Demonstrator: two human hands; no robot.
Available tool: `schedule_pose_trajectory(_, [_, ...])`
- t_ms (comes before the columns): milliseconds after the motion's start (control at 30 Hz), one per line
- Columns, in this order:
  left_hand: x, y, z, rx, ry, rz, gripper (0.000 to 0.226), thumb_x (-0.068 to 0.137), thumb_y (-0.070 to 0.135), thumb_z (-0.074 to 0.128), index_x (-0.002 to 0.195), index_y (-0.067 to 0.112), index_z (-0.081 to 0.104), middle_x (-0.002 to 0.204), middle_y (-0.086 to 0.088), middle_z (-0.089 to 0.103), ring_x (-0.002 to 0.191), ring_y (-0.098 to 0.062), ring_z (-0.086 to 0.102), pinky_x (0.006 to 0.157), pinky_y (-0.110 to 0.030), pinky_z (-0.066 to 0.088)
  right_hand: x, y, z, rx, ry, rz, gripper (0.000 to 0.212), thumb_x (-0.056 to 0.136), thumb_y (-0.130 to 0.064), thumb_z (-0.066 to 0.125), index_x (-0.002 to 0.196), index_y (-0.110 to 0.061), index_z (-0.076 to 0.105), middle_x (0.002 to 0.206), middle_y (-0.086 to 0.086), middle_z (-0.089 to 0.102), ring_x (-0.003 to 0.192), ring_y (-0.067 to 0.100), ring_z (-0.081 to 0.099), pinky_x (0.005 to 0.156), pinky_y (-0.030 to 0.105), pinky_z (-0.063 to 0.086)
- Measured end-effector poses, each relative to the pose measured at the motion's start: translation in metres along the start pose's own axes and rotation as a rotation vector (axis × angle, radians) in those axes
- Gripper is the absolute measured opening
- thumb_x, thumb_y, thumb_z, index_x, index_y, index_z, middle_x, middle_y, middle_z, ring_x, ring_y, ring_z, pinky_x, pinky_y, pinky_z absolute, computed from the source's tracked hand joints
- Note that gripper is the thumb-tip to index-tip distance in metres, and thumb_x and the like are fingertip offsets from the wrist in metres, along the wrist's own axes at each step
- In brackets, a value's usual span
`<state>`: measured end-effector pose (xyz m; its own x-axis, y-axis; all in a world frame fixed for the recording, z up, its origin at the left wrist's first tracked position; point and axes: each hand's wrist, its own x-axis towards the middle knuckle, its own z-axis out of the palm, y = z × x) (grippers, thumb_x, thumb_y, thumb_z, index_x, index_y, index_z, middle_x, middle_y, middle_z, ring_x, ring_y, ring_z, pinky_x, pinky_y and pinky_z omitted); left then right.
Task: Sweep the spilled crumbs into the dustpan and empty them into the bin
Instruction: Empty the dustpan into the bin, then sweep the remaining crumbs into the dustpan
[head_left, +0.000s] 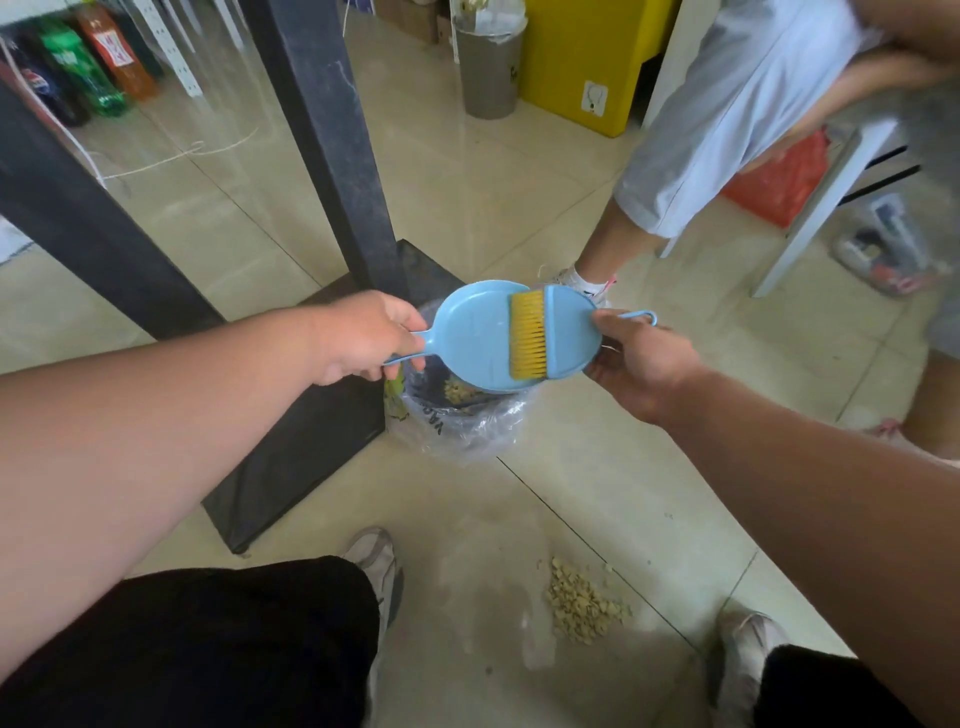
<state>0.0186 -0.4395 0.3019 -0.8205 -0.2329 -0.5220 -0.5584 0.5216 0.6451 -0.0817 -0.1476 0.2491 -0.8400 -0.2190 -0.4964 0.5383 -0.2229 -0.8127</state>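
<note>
My left hand grips the handle of a light blue dustpan, held over a small bin lined with a clear plastic bag. My right hand holds a blue brush whose yellow bristles lie across the pan's face. Some crumbs show inside the bin under the pan. A pile of pale crumbs lies on the tiled floor between my feet, nearer my right shoe.
A black table leg and base plate stand just left of the bin. Another person's legs and a white chair are at the right. A grey bin, yellow box and bottles are behind.
</note>
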Motion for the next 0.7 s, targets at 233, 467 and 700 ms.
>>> schedule_pose_trajectory(233, [-0.018, 0.027, 0.059, -0.076, -0.220, -0.092, 0.023, 0.097, -0.004, 0.052, 0.102, 0.013, 0.067, 0.094, -0.011, 0.076, 0.062, -0.018, 0.059, 0.055, -0.029, 0.038, -0.036, 0.012, -0.069, 0.035, 0.080, 0.078, 0.021, 0.094, -0.010, 0.071, 0.114, -0.005, 0.066, 0.112, 0.015, 0.076, 0.086, 0.027, 0.075, 0.081, 0.041, 0.062])
schedule_pose_trajectory(467, [-0.020, -0.032, 0.158, -0.294, -0.250, -0.321, 0.029, 0.094, -0.007, 0.051, 0.099, 0.019, 0.061, 0.083, -0.006, 0.078, 0.059, -0.018, 0.060, 0.059, -0.025, 0.038, -0.044, 0.066, -0.118, -0.064, 0.090, 0.192, 0.007, 0.096, -0.013, 0.069, 0.102, -0.011, 0.070, 0.103, 0.012, 0.073, 0.083, 0.027, 0.070, 0.083, 0.040, 0.058])
schedule_pose_trajectory(700, [-0.008, -0.067, 0.196, -0.371, -0.304, -0.501, 0.029, 0.095, -0.011, 0.053, 0.100, 0.015, 0.065, 0.090, -0.012, 0.077, 0.066, -0.021, 0.064, 0.068, -0.033, 0.056, -0.035, 0.125, -0.144, -0.052, 0.132, 0.298, 0.017, 0.098, -0.014, 0.067, 0.114, -0.008, 0.069, 0.111, 0.015, 0.071, 0.090, 0.029, 0.068, 0.086, 0.041, 0.057])
